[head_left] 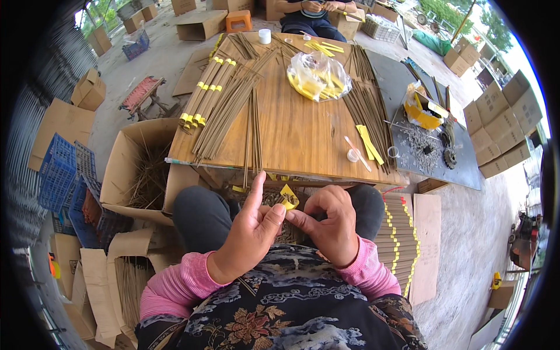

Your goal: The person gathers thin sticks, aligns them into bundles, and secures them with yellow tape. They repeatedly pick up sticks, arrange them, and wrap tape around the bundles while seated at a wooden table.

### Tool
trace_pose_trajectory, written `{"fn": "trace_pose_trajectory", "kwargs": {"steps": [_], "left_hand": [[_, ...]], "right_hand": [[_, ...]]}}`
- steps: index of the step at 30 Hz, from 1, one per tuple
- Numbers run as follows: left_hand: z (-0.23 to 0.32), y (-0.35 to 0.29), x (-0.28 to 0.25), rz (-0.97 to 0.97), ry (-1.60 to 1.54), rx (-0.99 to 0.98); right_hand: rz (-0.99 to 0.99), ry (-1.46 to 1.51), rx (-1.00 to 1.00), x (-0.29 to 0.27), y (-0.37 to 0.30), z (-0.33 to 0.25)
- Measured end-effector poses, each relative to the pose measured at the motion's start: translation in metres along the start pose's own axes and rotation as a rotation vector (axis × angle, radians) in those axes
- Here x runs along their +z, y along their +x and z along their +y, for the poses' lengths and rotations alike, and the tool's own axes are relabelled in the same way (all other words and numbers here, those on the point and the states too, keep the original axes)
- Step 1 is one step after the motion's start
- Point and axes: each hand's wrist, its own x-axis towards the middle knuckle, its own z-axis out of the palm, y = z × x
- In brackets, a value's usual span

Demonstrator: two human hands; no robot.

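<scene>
In front of the near edge of the wooden table (280,134), above the lap of the seated person, a small yellow-wrapped bundle (289,198) is held between the two hands, with its dark brown end turned upward. By the left hand (248,233) the bundle is clamped: the thumb is pressed against the yellow wrap, while the index finger is stretched up, apart from the thumb. By the thumb of the right hand (331,224) the lower edge of the wrap seems to be touched; its other fingers are curled, and whether something is pinched by them cannot be told. On the left part of the table, loose brown sticks (224,125) are spread beside finished yellow-banded bundles (193,102). On its far middle a clear plastic bag (314,67) is placed over yellow pieces, and near its right front corner yellow strips (368,144) are laid. To the left of the table, sticks are kept in an open carton (116,169). To its right, a torn yellow box (423,115) is set on a dark board (466,163). Beyond its far edge, another person (306,24) is seated.
</scene>
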Motion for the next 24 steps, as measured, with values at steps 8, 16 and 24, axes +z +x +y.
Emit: {"fn": "trace_pose_trajectory", "kwargs": {"steps": [8, 16, 24], "left_hand": [[0.001, 0.0, 0.004, 0.015, -0.008, 0.013], [0.003, 0.0, -0.006, -0.156, -0.102, -0.088], [0.002, -0.004, -0.008, -0.292, -0.304, -0.151]], "right_hand": [[-0.141, 0.416, 0.231, 0.011, -0.009, -0.006], [-0.318, 1.179, 0.233, 0.023, -0.017, 0.011], [-0.544, 1.199, 0.135, 0.008, -0.009, 0.024]]}}
